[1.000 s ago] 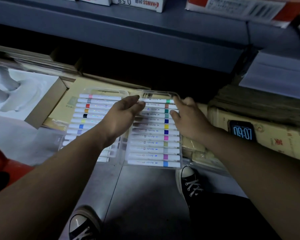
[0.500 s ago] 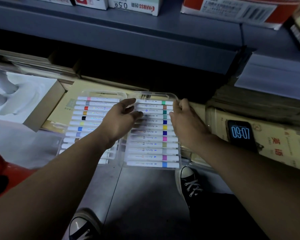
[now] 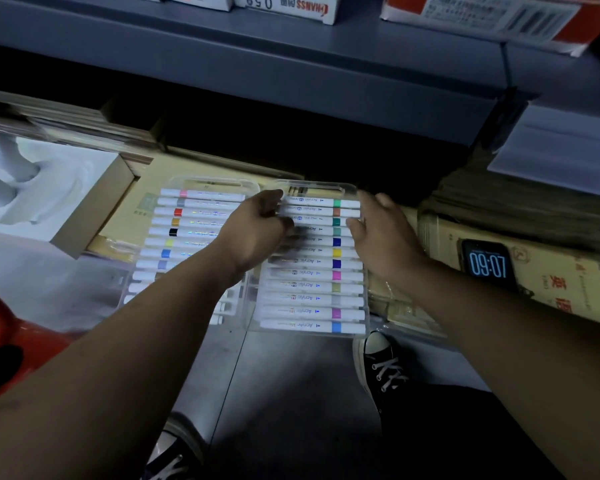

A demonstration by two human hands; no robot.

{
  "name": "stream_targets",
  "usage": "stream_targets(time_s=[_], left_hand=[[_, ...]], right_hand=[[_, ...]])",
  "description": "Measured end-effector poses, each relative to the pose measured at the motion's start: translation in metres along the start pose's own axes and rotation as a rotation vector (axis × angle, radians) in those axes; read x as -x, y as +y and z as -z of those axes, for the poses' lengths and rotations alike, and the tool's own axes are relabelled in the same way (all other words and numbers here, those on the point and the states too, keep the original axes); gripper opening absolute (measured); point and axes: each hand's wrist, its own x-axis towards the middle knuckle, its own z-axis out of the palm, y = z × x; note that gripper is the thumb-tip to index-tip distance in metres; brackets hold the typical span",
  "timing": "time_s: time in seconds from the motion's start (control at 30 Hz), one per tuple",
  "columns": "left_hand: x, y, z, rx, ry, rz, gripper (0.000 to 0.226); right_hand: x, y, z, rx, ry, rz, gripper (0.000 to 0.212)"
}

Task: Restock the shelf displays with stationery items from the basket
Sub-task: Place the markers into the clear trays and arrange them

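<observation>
View from above, looking down past two bare forearms at a dim shop shelf. A grey upper shelf board (image 3: 291, 74) runs across the top, carrying printed cartons, one marked "0.5". Below it, the lower shelf holds flat stock. At the left lies a box with a white picture (image 3: 39, 192). In the middle is a flat tan box (image 3: 146, 188). At the right is a cardboard carton (image 3: 551, 285) with red characters on it.

Two clear plastic cases lie side by side on the tan box, their near ends overhanging the shelf edge. The left marker case (image 3: 194, 223) holds a row of white markers with colour bands near their left ends, including pink, grey, red and black. The arm hides the near part of this case. The right marker case (image 3: 312, 275) holds twelve white pens printed "Acrylic", lying crosswise, with colour bands near their right ends.

The left hand (image 3: 253, 233) sits over the seam between the cases. Its fingers are curled round the left edge of the right marker case, with the forefinger lying along the far corner. The right hand (image 3: 381, 237) grips the opposite edge, with the thumb on the lid beside the green bands and the fingers bent over the right rim.

A corner of a red basket (image 3: 11, 341) shows at the lower left; its contents are out of sight. A phone (image 3: 487, 265) on the carton reads 09:07. A black sneaker (image 3: 381, 368) stands on the grey floor.
</observation>
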Motion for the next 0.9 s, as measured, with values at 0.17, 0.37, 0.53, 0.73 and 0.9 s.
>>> stream_targets(time_s=[0.17, 0.37, 0.53, 0.73, 0.9], left_hand=[[-0.001, 0.0, 0.009, 0.008, 0.034, -0.003, 0.051], [0.005, 0.016, 0.016, 0.02, 0.089, 0.109, 0.023], [0.008, 0.011, 0.021, -0.062, 0.024, 0.124, 0.02], [0.019, -0.004, 0.02, 0.268, -0.146, 0.133, 0.051], [0.035, -0.002, 0.02, 0.141, 0.053, 0.085, 0.03]], right_hand=[[-0.002, 0.001, -0.005, -0.051, 0.007, -0.088, 0.037], [-0.002, 0.011, 0.002, -0.306, 0.001, -0.135, 0.037], [-0.003, 0.01, 0.016, -0.453, -0.106, -0.274, 0.056], [0.002, 0.006, 0.026, -0.576, -0.035, -0.427, 0.037], [0.005, -0.002, 0.04, -0.627, -0.076, -0.519, 0.01]])
